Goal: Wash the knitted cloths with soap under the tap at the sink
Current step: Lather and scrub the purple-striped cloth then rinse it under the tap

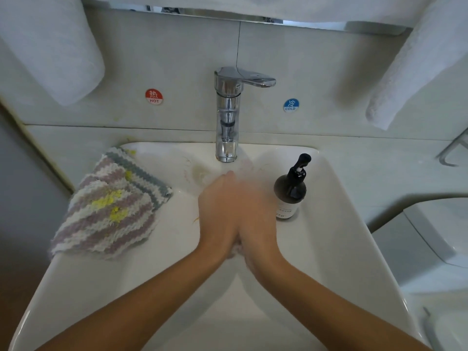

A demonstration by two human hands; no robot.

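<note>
Both my hands are pressed together in the white sink [336,224], just below the chrome tap [227,115]. My left hand [217,209] and my right hand [258,211] are blurred. They clasp a pale pink knitted cloth [236,248]; only a small bit of it shows between the heels of the palms. Water splashes over my fingertips under the spout. Two more knitted cloths [111,211], striped in pink, white and grey with yellow stains, lie stacked on the sink's left rim. A dark soap pump bottle [291,188] stands right of my hands.
Red HOT and blue COLD stickers flank the tap on the tiled wall. White towels [410,72] hang at the upper left and upper right. A white toilet [430,244] is at the far right.
</note>
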